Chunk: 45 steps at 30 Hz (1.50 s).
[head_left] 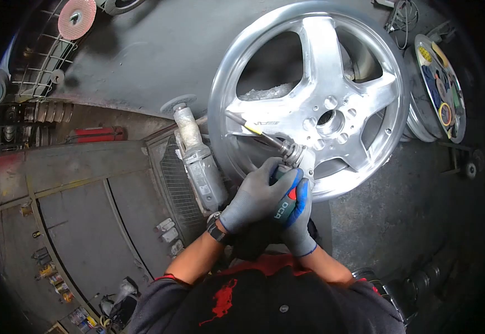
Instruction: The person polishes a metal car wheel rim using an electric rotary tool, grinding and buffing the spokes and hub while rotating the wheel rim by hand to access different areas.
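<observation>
A green die grinder [285, 210] marked DCA is gripped in both my gloved hands. My left hand [256, 192], in a grey glove, wraps around the tool near its metal collar. My right hand [300, 225], in a grey and blue glove, closes on the body from the right. The slim front end with a yellow band points up and left over a spoke of the bare metal alloy wheel [321, 53]. Whether its tip touches the spoke I cannot tell. The wheel lies face up in front of me, its five spokes and centre bore showing.
A dusty angle grinder [202, 170] rests left of the wheel. On the right, a round tray [458, 125] holds sanding discs and tape. A wire rack [45, 69] with a pink disc [77, 18] stands at upper left. A red cylinder [96, 134] lies beyond the bench.
</observation>
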Each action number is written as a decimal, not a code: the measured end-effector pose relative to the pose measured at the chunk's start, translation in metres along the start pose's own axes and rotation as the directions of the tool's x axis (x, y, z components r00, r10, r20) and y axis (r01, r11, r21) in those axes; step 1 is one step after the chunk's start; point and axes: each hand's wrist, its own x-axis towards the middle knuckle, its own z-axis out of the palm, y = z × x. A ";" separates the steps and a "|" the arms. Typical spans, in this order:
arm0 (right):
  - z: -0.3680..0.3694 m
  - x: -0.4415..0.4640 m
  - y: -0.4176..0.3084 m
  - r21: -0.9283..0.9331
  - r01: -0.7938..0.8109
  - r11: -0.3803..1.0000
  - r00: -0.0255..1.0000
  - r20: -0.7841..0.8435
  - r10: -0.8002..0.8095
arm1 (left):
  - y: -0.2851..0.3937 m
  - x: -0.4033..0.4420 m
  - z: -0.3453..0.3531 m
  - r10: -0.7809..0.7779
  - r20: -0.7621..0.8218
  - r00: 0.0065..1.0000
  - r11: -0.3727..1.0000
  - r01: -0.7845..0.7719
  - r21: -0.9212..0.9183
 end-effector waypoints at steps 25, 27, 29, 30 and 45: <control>-0.022 -0.021 -0.028 0.147 0.011 0.989 0.963 -0.269 0.029 | -0.008 0.015 0.020 0.282 0.264 0.922 0.943 -0.217 -0.251; -0.012 -0.020 -0.028 0.142 0.020 0.990 0.964 -0.266 0.019 | -0.006 0.009 0.010 0.281 0.253 0.926 0.938 -0.209 -0.277; -0.001 -0.019 -0.030 0.182 0.037 0.983 0.968 -0.251 0.010 | -0.003 0.005 0.000 0.272 0.255 0.928 0.936 -0.194 -0.293; 0.002 -0.017 -0.032 0.183 0.036 0.983 0.969 -0.248 0.011 | -0.001 0.002 -0.005 0.272 0.251 0.929 0.936 -0.195 -0.293; -0.007 -0.022 -0.027 0.158 0.030 0.987 0.970 -0.243 0.009 | -0.012 0.013 0.004 0.297 0.288 0.910 0.921 -0.194 -0.337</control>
